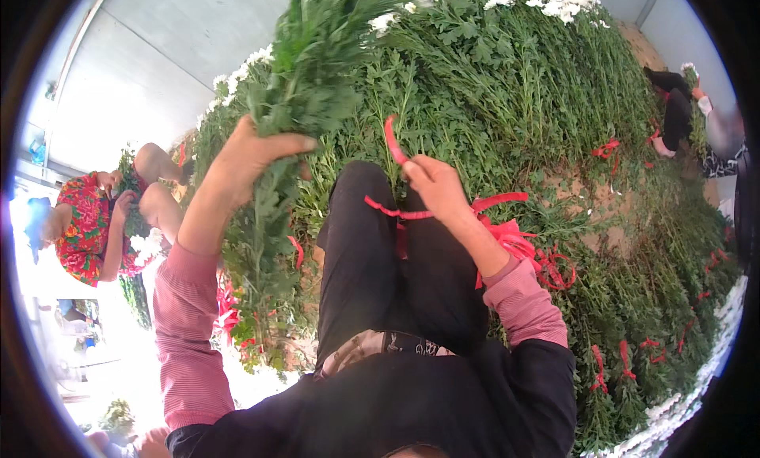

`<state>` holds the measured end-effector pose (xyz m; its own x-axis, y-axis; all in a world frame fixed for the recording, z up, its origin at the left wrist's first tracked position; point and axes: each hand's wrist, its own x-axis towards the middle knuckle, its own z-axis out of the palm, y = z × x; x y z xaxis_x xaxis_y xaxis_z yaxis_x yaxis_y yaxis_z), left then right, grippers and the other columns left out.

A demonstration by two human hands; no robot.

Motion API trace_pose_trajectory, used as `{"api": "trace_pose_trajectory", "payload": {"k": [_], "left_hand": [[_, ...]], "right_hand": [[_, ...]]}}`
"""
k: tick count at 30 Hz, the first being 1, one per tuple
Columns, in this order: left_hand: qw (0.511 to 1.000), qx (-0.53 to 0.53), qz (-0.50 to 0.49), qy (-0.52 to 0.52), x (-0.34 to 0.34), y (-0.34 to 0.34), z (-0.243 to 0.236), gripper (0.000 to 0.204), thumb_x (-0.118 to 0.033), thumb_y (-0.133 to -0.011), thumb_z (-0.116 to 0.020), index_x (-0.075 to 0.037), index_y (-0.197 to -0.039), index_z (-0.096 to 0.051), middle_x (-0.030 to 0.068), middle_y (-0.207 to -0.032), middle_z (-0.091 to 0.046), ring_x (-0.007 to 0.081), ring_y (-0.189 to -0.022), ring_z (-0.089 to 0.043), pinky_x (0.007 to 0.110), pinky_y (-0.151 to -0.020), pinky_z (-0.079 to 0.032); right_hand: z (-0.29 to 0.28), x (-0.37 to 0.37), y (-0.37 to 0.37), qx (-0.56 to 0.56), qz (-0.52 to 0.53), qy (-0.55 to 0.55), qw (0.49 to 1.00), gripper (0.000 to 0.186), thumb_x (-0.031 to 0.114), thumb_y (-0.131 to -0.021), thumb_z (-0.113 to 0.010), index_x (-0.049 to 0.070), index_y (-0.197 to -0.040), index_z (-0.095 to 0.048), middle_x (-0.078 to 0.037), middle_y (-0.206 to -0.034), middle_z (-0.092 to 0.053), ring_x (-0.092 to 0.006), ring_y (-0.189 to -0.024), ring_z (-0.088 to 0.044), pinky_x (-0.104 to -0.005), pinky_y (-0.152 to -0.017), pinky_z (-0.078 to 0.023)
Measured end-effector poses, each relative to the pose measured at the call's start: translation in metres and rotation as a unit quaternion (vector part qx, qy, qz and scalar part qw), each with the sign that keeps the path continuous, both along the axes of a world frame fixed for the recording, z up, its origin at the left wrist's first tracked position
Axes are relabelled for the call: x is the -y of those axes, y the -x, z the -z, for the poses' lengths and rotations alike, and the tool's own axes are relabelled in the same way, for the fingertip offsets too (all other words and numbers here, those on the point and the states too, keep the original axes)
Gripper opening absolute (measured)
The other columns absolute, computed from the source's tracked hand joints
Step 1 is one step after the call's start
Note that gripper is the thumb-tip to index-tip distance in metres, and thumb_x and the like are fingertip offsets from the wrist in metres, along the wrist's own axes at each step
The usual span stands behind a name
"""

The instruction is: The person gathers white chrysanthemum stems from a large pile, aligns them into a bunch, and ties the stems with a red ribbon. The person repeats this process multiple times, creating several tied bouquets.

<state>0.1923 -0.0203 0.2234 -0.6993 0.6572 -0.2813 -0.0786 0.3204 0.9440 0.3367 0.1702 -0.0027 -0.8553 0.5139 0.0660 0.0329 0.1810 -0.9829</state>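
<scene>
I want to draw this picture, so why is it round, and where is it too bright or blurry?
Head view: the fisheye lens makes it round, with black edges; head view, lower left: glare washes it white; head view, top: the greenery in the left hand is smeared, probably from moving, while the ribbon in the right hand looks sharper.

Free air ran between left hand (265, 151) and right hand (435, 187), above the knees (360, 185). Held bundle (305, 78) blocked beyond left; flower pile (491, 86) beyond both; loose red ribbons (513, 238) just outside right.
</scene>
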Motion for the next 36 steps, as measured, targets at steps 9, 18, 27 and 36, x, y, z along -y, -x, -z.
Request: {"api": "trace_pose_trajectory", "payload": {"k": [9, 18, 27, 36], "left_hand": [[0.913, -0.227, 0.303, 0.154, -0.030, -0.002, 0.071, 0.052, -0.011, -0.067, -0.082, -0.002, -0.115, -0.064, 0.0087, -0.087, -0.070, 0.0176, -0.083, -0.066, 0.032, -0.080, -0.053], [0.811, -0.484, 0.204, 0.258, -0.051, -0.054, 0.181, 0.022, -0.009, -0.081, -0.063, -0.004, -0.099, -0.051, 0.0188, -0.079, -0.066, 0.0391, -0.076, -0.069, 0.049, -0.065, -0.055], [0.833, -0.498, 0.234, 0.063, -0.037, -0.089, 0.195, 0.034, -0.020, -0.084, -0.067, -0.003, -0.111, -0.056, 0.0154, -0.102, -0.063, 0.0367, -0.094, -0.063, 0.046, -0.080, -0.052], [0.871, -0.453, 0.189, -0.001, -0.034, -0.089, 0.200, 0.031, -0.019, -0.092, -0.060, -0.006, -0.120, -0.063, 0.0153, -0.101, -0.067, 0.0358, -0.100, -0.064, 0.046, -0.083, -0.054]], "right_hand": [[-0.065, 0.029, 0.000, -0.078, -0.144, -0.226, 0.960, 0.021, 0.011, -0.089, -0.059, -0.001, -0.106, -0.063, -0.024, -0.101, -0.066, -0.0438, -0.095, -0.061, -0.0503, -0.081, -0.049], [-0.125, 0.033, -0.057, 0.047, -0.260, -0.165, 0.950, 0.020, 0.017, -0.097, -0.055, -0.001, -0.088, -0.060, -0.022, -0.071, -0.061, -0.0402, -0.067, -0.062, -0.0435, -0.062, -0.049], [-0.089, -0.022, -0.002, 0.105, -0.201, -0.023, 0.974, 0.036, 0.026, -0.102, -0.051, 0.000, -0.081, -0.062, -0.002, -0.066, -0.061, -0.0094, -0.051, -0.055, -0.0237, -0.049, -0.042], [-0.070, -0.018, -0.025, 0.098, -0.102, -0.353, 0.925, 0.024, 0.019, -0.092, -0.059, 0.007, -0.111, -0.065, -0.014, -0.089, -0.065, -0.0383, -0.086, -0.063, -0.0460, -0.081, -0.051]]}}
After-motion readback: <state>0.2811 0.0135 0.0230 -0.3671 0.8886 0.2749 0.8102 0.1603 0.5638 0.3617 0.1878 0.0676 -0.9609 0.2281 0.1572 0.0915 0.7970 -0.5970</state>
